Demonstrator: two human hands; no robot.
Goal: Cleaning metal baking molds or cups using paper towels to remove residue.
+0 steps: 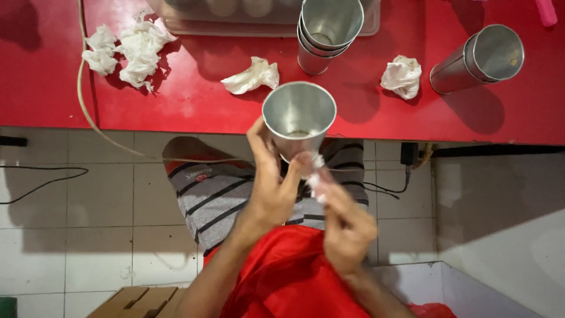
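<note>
My left hand [269,187] grips a shiny metal tumbler [298,115] from below, its open mouth facing up toward me. My right hand [346,222] pinches a small piece of white tissue [316,176] against the tumbler's lower outside wall. Both hands are held over my lap, just in front of the edge of the red table [194,103]. A stack of similar metal tumblers [328,32] stands on the table straight behind the held one.
Another stack of metal tumblers [478,59] stands at the right. Crumpled white tissues lie on the table at left [126,50], middle [253,76] and right [402,75]. A clear tray [194,25] sits at the back. Cables [41,182] run over the tiled floor.
</note>
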